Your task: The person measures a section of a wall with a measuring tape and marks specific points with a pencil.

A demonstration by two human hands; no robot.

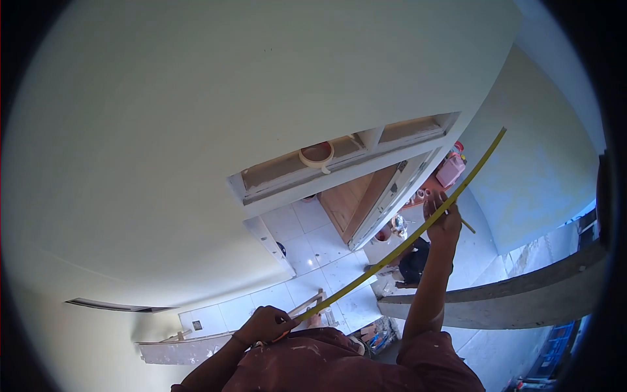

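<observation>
Overhead, 1 yellow tape measure blade (398,245) runs as a straight diagonal from lower left to upper right, ending near the corner where the white ceiling (196,98) meets the pale wall (542,170). Left hand (264,325) sits low in the view, just above the person's dark red, paint-flecked shirt (326,366); its fingers are curled closed around the lower end of the blade, and what looks like the tape's case is mostly hidden inside the fist, so I cannot tell its shape. Right hand (443,219) is raised on an extended arm, higher along the blade; its fingers are wrapped against the tape, pressing or pinching it, and a thin pencil-like stick (467,226) pokes out below the palm. Blade is taut between the 2 hands and continues past the right hand unsupported. Beyond the tape, an open door frame (366,157) with a glazed transom is visible, and a roll of pale tape (317,157) rests on the transom ledge. A wooden door (356,202) stands open below it. White tiled floor (307,248) shows through the opening, with a pink container (450,170) near the wall. A grey plank (509,300) crosses at right, below the right arm.
</observation>
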